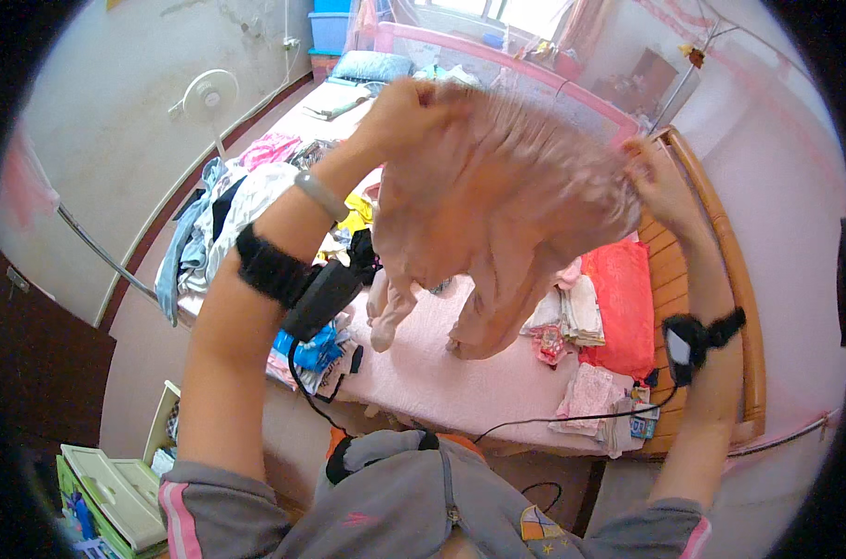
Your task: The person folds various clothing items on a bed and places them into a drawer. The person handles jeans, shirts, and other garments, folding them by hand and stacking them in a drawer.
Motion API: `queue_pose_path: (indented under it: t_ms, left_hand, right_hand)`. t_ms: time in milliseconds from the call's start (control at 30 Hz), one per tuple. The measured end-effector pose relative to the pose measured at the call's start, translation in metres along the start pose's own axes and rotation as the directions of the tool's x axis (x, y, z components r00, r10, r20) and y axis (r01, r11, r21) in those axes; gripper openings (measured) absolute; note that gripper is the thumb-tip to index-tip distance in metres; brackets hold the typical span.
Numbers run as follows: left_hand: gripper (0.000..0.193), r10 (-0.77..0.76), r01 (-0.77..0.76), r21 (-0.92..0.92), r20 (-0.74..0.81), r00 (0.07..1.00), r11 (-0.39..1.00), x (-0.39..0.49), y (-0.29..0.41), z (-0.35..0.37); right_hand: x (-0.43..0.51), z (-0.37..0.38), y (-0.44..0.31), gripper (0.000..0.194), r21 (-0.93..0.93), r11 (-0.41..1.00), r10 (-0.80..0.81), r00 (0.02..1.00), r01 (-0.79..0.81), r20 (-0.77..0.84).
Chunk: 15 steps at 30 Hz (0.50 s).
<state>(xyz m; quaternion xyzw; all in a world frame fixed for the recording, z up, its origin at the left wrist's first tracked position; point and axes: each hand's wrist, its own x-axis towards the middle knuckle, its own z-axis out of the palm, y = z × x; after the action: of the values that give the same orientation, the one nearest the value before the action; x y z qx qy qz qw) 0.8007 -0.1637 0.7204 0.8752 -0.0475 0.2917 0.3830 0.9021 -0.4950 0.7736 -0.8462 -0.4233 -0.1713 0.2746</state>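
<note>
A pair of light brown trousers (499,202) with a gathered waistband hangs in the air over the bed. My left hand (412,115) grips the waistband at one end, and my right hand (650,175) has hold of the other. Both legs dangle downward, one of them bunched and twisted near its end. Beneath the trousers lies the pink bed cover (423,384). To the right of the legs rests a stack of folded light clothes (580,311), beside a red pillow (618,300).
Loose clothes (213,216) heap along the bed's left side. A blue printed garment (314,349) lies near the front edge, and folded pink clothes (587,398) sit front right. The wooden headboard (716,230) borders the right. A white fan (212,98) stands by the wall; plastic drawers (115,489) are lower left.
</note>
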Motion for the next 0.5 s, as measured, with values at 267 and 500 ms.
queue_pose_path:
  t_ms: [267,500]
  left_hand:
    - [0.021,0.054,-0.055,-0.089,-0.007,0.998,0.995,-0.008,0.015,-0.002]
    - [0.018,-0.015,0.019,-0.229,0.015,1.000,0.973,-0.014,0.019,-0.016]
  right_hand:
    - [-0.004,-0.009,-0.020,0.015,-0.034,0.998,0.064,0.991,-0.060,0.119]
    - [-0.003,-0.008,-0.029,0.013,0.095,0.995,-0.021,0.998,0.026,-0.059]
